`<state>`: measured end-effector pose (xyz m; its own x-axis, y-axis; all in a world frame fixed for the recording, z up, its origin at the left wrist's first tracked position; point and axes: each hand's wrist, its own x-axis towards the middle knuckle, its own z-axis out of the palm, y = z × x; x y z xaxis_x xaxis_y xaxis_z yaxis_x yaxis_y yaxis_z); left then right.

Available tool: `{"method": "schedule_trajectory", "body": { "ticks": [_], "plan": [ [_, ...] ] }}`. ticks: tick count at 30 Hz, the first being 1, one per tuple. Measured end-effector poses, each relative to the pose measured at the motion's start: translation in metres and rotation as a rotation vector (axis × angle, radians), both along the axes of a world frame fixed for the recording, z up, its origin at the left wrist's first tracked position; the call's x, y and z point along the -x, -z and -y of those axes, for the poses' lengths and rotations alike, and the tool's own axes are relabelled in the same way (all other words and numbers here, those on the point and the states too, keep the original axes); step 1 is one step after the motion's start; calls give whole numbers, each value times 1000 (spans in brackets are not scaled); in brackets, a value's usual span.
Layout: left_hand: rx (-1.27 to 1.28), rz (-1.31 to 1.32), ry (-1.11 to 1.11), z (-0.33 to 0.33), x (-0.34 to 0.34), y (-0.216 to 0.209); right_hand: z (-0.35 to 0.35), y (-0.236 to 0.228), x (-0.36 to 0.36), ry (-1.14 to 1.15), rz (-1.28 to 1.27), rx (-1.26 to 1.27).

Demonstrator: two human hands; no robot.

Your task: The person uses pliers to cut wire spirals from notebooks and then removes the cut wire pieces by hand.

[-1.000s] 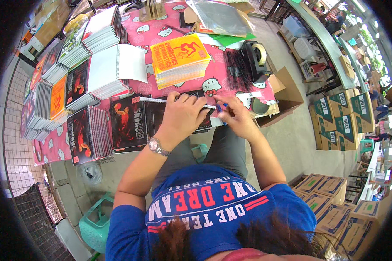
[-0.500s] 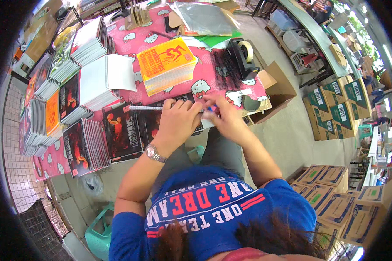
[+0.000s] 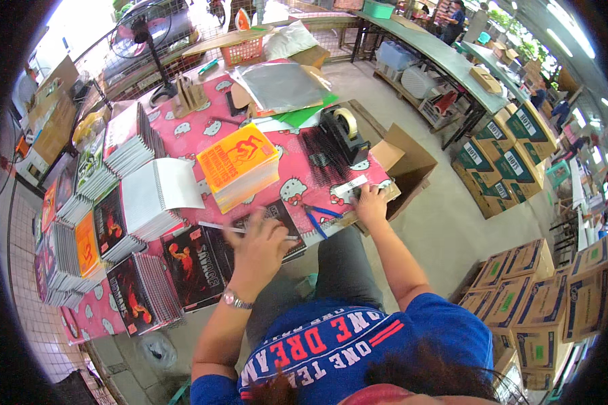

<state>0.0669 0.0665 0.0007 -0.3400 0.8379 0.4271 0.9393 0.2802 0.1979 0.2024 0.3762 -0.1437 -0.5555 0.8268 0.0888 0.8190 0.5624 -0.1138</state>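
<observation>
My left hand (image 3: 260,246) is blurred, its fingers spread over a black spiral notebook (image 3: 284,217) at the table's front edge. A thin white strip (image 3: 216,226) runs beneath these fingers. At the table's right corner, the bent fingers of my right hand (image 3: 370,204) pinch at a small white printed label strip (image 3: 350,187); what lies under the palm is hidden. Blue-handled pliers (image 3: 323,217) rest on the pink cloth between my hands. Farther in, a stack of orange-covered notebooks (image 3: 240,162) stands beside a bunch of black spiral wires (image 3: 323,156).
A black tape dispenser (image 3: 344,135) sits near the right edge, with an open cardboard box (image 3: 412,169) beyond it. Several notebook stacks (image 3: 159,192) fill the table's left side. Clear plastic sheets (image 3: 280,84) lie at the back. Stacked cartons (image 3: 530,307) stand at the right.
My hands have moved apart from where they worked together. The pliers now lie on the table, and my right hand has shifted right to the corner. The view has tilted up.
</observation>
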Motion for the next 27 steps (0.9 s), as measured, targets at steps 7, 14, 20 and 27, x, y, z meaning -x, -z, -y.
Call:
{"method": "schedule_trajectory", "body": {
  "ticks": [7, 14, 20, 27],
  "plan": [
    [-101, 69, -240, 23, -1, 27, 79, -131, 52, -907, -870, 1576],
    [-118, 73, -166, 13, -6, 19, 90, -135, 67, -1352, -492, 1480],
    [-90, 72, -146, 21, -6, 12, 108, -142, 67, -1336, -702, 1988],
    [-40, 88, -159, 25, -8, 10, 109, -124, 74, -1416, -629, 1786]
  ]
}}
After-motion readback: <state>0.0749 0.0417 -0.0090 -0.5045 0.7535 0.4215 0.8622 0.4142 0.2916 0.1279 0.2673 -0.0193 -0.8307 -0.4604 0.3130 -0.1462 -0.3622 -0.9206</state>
